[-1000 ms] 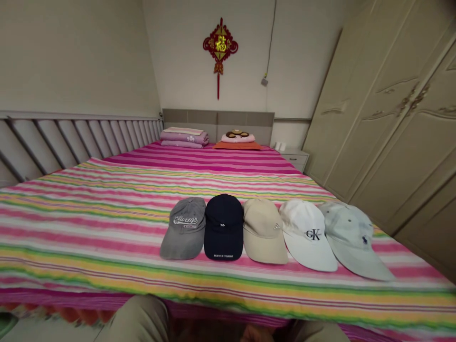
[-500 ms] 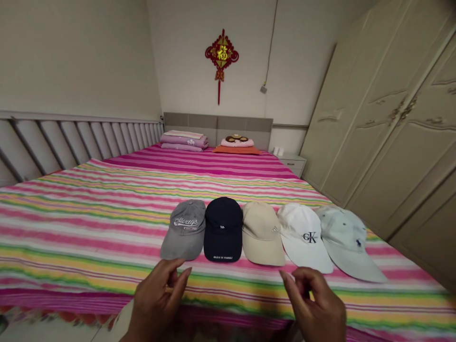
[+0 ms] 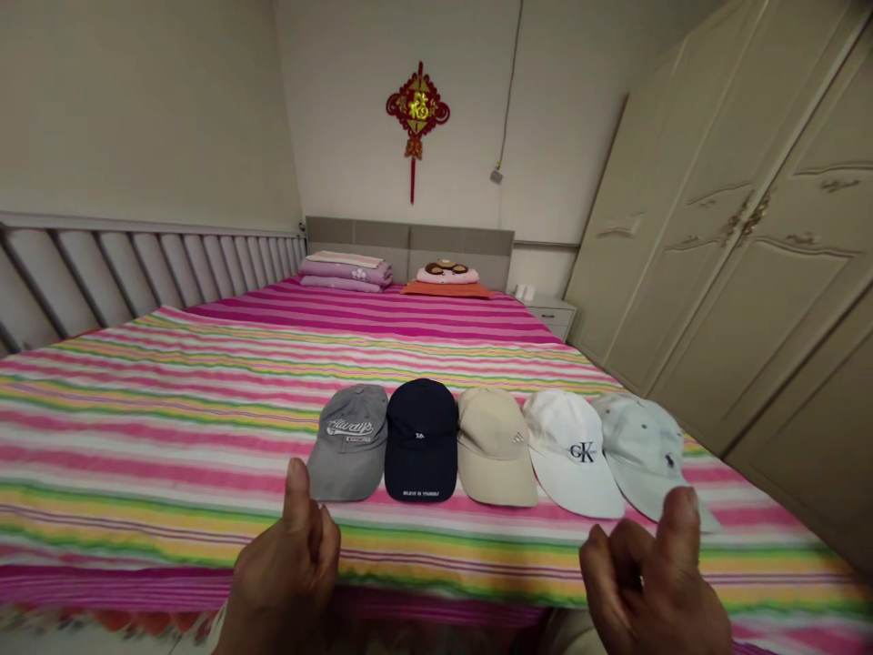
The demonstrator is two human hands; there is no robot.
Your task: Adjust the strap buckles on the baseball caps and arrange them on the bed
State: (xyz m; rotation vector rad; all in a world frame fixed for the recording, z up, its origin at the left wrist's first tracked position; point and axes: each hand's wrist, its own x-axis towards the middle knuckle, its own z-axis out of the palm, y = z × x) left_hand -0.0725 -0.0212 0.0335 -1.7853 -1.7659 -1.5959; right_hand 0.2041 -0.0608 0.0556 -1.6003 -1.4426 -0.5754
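Head view: five caps lie in one row across the lower middle and right: one grey cap, one navy cap, one beige cap, one white cap, one pale cap. At bottom, left of centre, the left hand is near the grey cap; at lower right, the right hand overlaps the pale cap's brim, contact unclear. Both hold nothing, thumbs raised apart from curled fingers. Beneath spreads one striped sheet; two bedding stacks sit at centre, one red ornament above, one wardrobe upper right.

Pale walls, grey headboard, cream wardrobe.
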